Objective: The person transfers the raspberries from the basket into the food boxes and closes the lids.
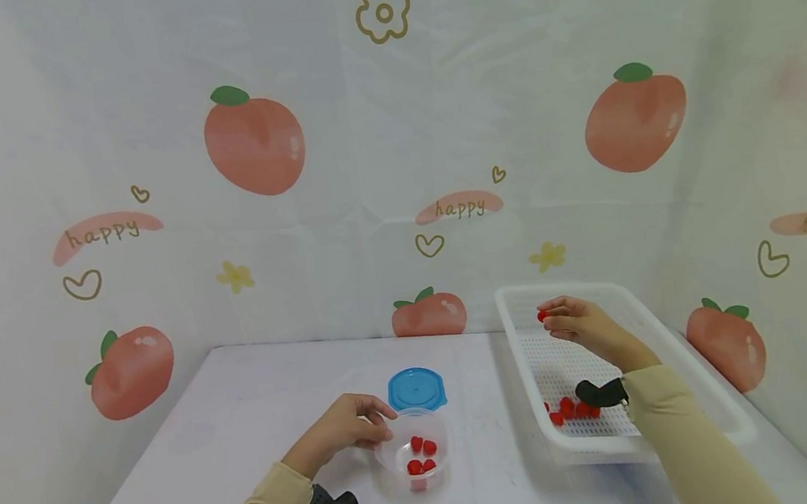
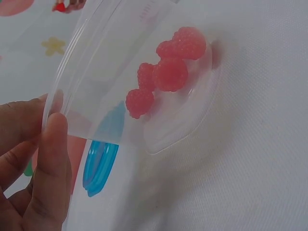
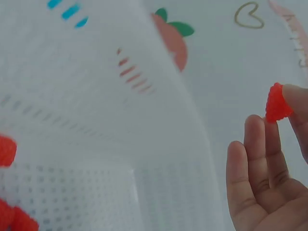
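Observation:
My left hand (image 1: 353, 426) pinches the rim of a small clear plastic tub (image 2: 96, 72) between thumb and fingers. Several red raspberries (image 2: 171, 74) lie on the tub's bottom. Over the white perforated basket (image 1: 525, 380) at the right, my right hand (image 1: 594, 329) is raised, pinching one raspberry (image 3: 277, 103) between thumb and fingertips. In the right wrist view its other fingers stretch out beside the fruit. More raspberries (image 1: 581, 408) rest in the near end of the basket, partly hidden by the right wrist's black camera.
A blue lid (image 1: 416, 389) lies on the white table (image 1: 275, 377) just behind the tub. The basket's tall wall (image 3: 183, 120) stands between its inside and the tub. A fruit-printed curtain (image 1: 341, 234) hangs along the table's back.

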